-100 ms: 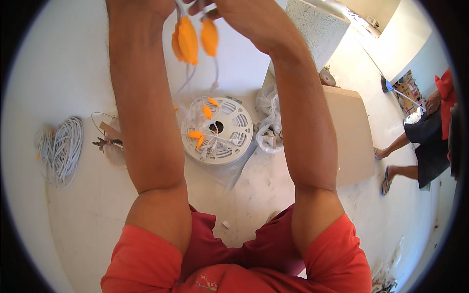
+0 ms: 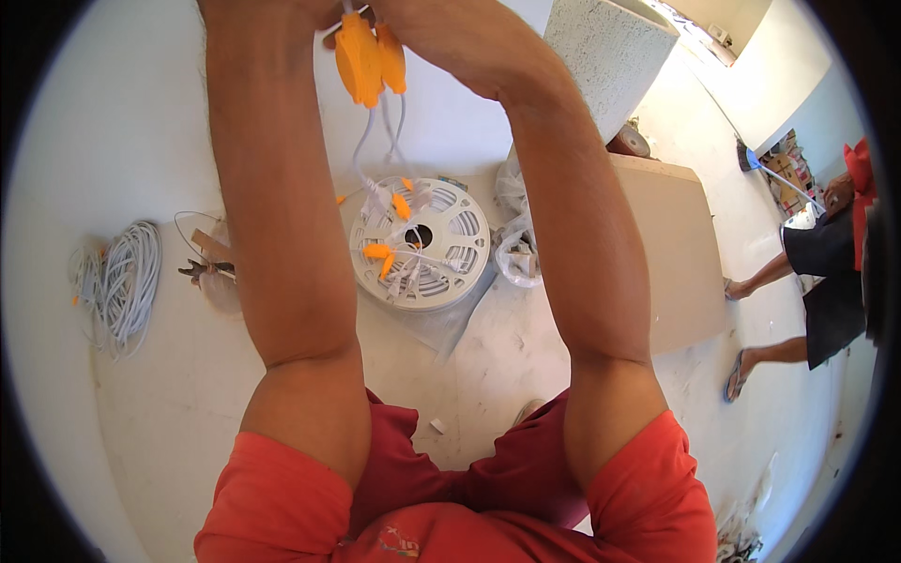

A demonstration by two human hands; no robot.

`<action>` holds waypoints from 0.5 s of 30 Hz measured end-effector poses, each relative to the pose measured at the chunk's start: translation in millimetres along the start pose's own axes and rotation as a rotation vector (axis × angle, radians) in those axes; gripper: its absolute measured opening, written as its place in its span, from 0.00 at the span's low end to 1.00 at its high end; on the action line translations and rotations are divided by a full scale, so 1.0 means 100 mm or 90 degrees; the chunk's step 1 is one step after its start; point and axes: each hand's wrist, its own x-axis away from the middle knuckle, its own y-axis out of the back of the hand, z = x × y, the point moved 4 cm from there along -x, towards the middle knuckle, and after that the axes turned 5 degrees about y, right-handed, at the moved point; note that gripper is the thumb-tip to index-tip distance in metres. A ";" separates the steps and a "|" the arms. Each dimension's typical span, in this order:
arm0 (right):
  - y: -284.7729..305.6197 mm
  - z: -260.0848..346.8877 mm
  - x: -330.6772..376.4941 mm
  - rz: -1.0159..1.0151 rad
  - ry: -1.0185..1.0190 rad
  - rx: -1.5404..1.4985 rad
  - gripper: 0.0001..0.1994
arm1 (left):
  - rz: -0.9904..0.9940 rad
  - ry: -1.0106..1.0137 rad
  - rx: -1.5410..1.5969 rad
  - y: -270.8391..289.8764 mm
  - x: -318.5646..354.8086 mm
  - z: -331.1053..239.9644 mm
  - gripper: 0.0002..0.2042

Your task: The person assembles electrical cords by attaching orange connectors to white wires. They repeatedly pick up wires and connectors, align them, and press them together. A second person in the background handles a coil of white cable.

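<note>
On shirt (image 2: 310, 483), print (image 2: 399, 541) (creased) — orange pieces (image 2: 356, 60) ahead

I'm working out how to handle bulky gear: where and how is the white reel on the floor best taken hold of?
Probably by the near-right rim of the white reel, coming from the wearer's side. It lies flat, and that stretch of edge looks bare, whereas orange tags and loose cords clutter the left part of its face.
</note>
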 end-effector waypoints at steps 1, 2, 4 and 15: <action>-0.04 -0.03 0.04 0.026 0.023 -0.055 0.44 | 0.047 -0.031 0.017 0.02 0.04 0.00 0.15; -0.08 -0.05 0.06 0.052 0.047 -0.109 0.47 | 0.052 -0.046 0.013 0.03 0.03 0.02 0.14; -0.15 -0.20 -0.07 0.039 0.047 -0.079 0.51 | -0.097 -0.041 -0.025 0.10 -0.02 0.16 0.13; -0.01 -0.37 -0.11 0.003 0.020 -0.023 0.35 | -0.077 -0.019 -0.024 0.24 -0.14 0.28 0.09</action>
